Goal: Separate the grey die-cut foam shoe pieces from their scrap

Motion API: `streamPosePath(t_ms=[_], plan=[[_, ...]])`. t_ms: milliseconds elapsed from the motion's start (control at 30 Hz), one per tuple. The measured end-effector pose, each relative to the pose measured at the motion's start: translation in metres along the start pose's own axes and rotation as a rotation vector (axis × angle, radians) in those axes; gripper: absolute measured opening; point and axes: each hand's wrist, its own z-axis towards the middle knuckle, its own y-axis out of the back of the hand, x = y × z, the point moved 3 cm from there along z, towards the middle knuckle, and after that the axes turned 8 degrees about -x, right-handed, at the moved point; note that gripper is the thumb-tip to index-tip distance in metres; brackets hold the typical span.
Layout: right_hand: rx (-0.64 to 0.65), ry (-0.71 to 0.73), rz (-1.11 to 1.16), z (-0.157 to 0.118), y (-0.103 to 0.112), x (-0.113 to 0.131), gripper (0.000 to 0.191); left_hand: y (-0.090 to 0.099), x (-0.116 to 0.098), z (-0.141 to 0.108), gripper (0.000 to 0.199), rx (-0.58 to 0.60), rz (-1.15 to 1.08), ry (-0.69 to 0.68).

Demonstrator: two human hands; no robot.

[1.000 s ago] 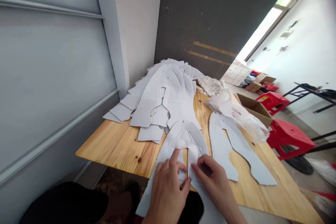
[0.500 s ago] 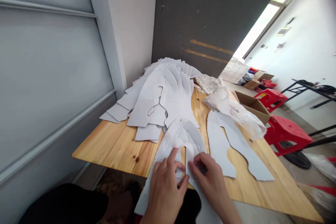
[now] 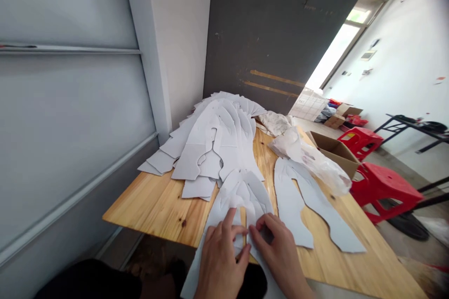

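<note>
A white cut-out sheet, arched with a narrow slot up its middle, lies at the table's near edge, its lower legs hanging over. My left hand is on its left leg, index finger stretched toward the top of the slot, thumb and other fingers curled at the slot's edge. Across the slot, my right hand pinches the right leg, thumb and fingers bent together. Just behind is a big fanned pile of like white cut-outs. Another such cut-out rests flat to the right.
The wooden table meets a dark panel at the back. A clear plastic bag and a bunched cloth lie on its right side. Beyond are an open cardboard box and red stools.
The view has tilted slightly, so the table and pile appear lower. Both hands keep nearly the same place on the cut-out sheet.
</note>
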Motion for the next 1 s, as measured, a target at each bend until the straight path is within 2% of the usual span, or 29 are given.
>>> streamPosePath(t_ms=[133,267,333,400,500,667,833,1000], plan=[[0.002,-0.010,0.023,0.001,0.001,-0.001,0.026,-0.005,0.005,-0.004,0.095,0.001,-0.012,0.017],[-0.077,-0.012,0.058,0.002,0.003,-0.004,0.017,-0.011,0.010,-0.007,0.095,-0.018,-0.012,0.022],[-0.106,-0.043,0.089,0.005,0.003,-0.008,0.026,-0.014,0.013,-0.007,0.097,-0.014,-0.009,0.018],[-0.079,-0.099,0.153,0.011,0.003,-0.011,0.035,-0.016,0.015,-0.007,0.098,-0.011,-0.017,0.005],[0.007,-0.160,0.275,0.024,0.000,-0.013,0.040,-0.017,0.017,-0.007,0.099,-0.003,-0.033,-0.014],[0.109,-0.160,0.350,0.042,-0.004,-0.012,0.039,-0.021,0.021,-0.009,0.106,0.026,-0.014,0.007],[0.145,-0.148,0.388,0.042,-0.007,-0.018,0.038,-0.026,0.022,-0.011,0.117,-0.002,0.006,0.025],[0.138,-0.135,0.389,0.038,-0.008,-0.023,0.033,-0.024,0.021,-0.010,0.109,-0.027,0.014,0.008]])
